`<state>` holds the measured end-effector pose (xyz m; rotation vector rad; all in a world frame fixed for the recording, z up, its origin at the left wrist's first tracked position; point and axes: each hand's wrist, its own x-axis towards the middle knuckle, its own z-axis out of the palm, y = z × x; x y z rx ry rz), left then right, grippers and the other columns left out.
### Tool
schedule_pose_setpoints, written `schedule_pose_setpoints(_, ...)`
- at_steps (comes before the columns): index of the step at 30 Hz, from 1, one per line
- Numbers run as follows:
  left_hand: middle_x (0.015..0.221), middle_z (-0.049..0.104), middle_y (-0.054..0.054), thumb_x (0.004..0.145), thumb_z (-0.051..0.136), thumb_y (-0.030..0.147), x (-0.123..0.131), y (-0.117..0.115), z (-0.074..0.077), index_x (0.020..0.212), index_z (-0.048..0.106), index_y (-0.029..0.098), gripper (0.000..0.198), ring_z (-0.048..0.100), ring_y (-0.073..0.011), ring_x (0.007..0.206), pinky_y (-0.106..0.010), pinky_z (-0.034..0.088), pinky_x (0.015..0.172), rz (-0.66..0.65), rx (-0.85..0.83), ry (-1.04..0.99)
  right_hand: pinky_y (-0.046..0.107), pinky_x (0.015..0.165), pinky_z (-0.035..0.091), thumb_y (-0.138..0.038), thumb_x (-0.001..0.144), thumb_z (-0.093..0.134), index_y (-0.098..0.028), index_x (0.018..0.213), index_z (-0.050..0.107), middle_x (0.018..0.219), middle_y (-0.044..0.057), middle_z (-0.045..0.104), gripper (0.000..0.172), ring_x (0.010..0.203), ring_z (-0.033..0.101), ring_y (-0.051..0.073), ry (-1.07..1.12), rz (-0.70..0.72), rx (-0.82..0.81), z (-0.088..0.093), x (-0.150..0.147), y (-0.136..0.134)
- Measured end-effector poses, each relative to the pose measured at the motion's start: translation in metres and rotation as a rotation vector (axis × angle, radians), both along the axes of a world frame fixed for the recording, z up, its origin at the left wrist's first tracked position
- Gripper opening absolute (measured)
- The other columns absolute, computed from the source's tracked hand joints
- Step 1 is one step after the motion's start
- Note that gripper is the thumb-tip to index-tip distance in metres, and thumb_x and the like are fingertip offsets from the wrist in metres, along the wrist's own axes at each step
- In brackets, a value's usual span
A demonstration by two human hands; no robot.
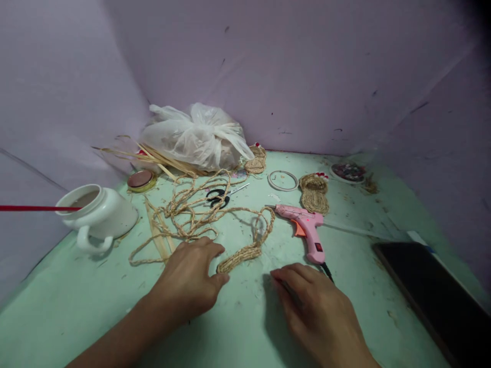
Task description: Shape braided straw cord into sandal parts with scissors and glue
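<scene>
My left hand (195, 278) rests on the table with thumb and forefinger apart, at the near end of a flat coiled piece of braided straw cord (240, 258). Whether the thumb touches it, I cannot tell. From that piece the loose braided cord (187, 214) loops up and away to the left in a tangle. My right hand (318, 312) is curled with its fingertips pressed together, just in front of a pink glue gun (301, 220); anything inside that pinch is hidden. The glue gun lies on its side with a clear glue stick (349, 228) behind it.
Black-handled scissors (226, 195), a white ring (283, 180) and woven slipper-shaped pieces (314, 193) lie farther back. A white mug (103, 212) lies tipped at left, by a round tin (141, 180). A plastic bag (199, 137) sits against the wall; a dark phone (433, 296) is at right.
</scene>
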<state>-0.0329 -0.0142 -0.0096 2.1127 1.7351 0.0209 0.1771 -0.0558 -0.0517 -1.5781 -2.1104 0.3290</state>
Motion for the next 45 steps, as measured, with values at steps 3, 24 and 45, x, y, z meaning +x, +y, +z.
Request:
schedule_pose_setpoints(3, 0.095, 0.063, -0.008, 0.073, 0.058, 0.033, 0.01, -0.005, -0.009, 0.099, 0.063, 0.019, 0.031, 0.056, -0.0263, 0.091, -0.041, 0.039, 0.084, 0.0, 0.073, -0.019, 0.028, 0.066, 0.045, -0.015, 0.081, 0.049, -0.021, 0.094, 0.064, 0.086, 0.005, 0.065, 0.02, 0.077, 0.058, 0.018, 0.042, 0.082, 0.085, 0.008, -0.002, 0.008)
schedule_pose_setpoints(24, 0.073, 0.057, -0.006, 0.071, 0.048, 0.015, 0.011, -0.01, -0.031, 0.07, 0.059, 0.017, 0.011, 0.05, -0.0207, 0.073, -0.039, 0.035, 0.076, -0.201, 0.298, -0.067, 0.039, 0.077, 0.029, -0.018, 0.074, 0.056, -0.02, 0.082, 0.064, 0.086, 0.003, 0.063, 0.011, 0.081, 0.048, 0.02, -0.043, 0.274, -0.075, 0.008, -0.044, 0.038)
schedule_pose_setpoints(45, 0.061, 0.057, -0.003, 0.064, 0.05, 0.014, 0.013, -0.006, -0.034, 0.06, 0.058, 0.017, 0.01, 0.052, -0.0173, 0.065, -0.043, 0.032, 0.087, -0.245, 0.438, -0.102, 0.038, 0.075, 0.029, -0.019, 0.074, 0.055, -0.02, 0.084, 0.067, 0.077, 0.003, 0.063, 0.016, 0.075, 0.048, 0.02, 0.005, 0.254, 0.027, 0.0, -0.045, 0.036)
